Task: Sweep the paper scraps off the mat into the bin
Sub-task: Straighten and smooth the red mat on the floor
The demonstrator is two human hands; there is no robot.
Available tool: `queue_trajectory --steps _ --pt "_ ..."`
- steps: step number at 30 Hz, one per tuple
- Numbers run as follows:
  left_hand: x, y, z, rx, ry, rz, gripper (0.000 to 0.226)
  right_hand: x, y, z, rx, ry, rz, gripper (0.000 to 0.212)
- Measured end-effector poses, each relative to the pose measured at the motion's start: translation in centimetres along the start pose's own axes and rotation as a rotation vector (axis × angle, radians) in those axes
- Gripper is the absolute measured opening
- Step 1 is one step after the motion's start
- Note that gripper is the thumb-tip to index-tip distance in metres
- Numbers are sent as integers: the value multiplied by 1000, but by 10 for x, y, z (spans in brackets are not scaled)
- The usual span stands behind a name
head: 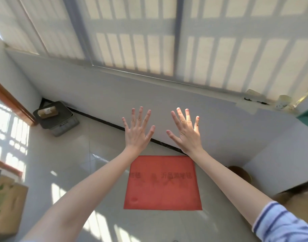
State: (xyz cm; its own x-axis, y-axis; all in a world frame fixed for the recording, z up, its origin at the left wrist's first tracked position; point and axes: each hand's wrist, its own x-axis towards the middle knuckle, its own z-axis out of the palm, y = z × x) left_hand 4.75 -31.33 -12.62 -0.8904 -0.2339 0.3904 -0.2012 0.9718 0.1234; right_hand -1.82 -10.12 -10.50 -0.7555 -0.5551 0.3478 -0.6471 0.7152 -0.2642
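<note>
Item: red mat [163, 193], flat on the tiled floor [100, 154] near the wall, below and between both forearms; dark printed characters across it.
Scraps: none I can make out on the mat; one darker smudge [135, 199] at its near-left corner, can't tell if paper.
Left hand [138, 135]: held up in the air, touching nothing; grip slack, fingers splayed straight.
Right hand [186, 135]: level w/ the left, apart from it; grip empty, fingers spread; striped sleeve [281, 222] at the upper arm.
Bin (prob.): brown round vessel [240, 172] right of the mat, part-hidden behind the right forearm; contents not visible, can't confirm it's the bin.
Grey storage box [62, 123]: far-left corner, lid on; small cardboard carton [48, 111] on top; inside unseen.
Paper bag [8, 198]: near-left edge, leaf print; contents unseen.
Stage (my read): not started; no tool in hand.
Risk 1: a bare-hand sweep could flick light scraps onto the tiles, not into the bin.
Risk 2: glossy floor, so the mat may slide or bunch under a push.
Risk 3: the vessel stands apart from the mat edge; scraps drop in the gap unless it's brought close.
</note>
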Motion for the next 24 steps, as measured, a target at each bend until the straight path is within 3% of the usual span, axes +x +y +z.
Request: queue_trajectory --steps 14,20,24 --pt "-41 -34 81 -40 -174 -155 63 -1 23 77 -1 -186 52 70" --pt "-53 -55 117 -23 -266 -161 63 -12 23 123 8 -234 111 70" --pt "-62 -78 165 -52 -242 -112 62 -17 28 176 -6 -264 121 70"
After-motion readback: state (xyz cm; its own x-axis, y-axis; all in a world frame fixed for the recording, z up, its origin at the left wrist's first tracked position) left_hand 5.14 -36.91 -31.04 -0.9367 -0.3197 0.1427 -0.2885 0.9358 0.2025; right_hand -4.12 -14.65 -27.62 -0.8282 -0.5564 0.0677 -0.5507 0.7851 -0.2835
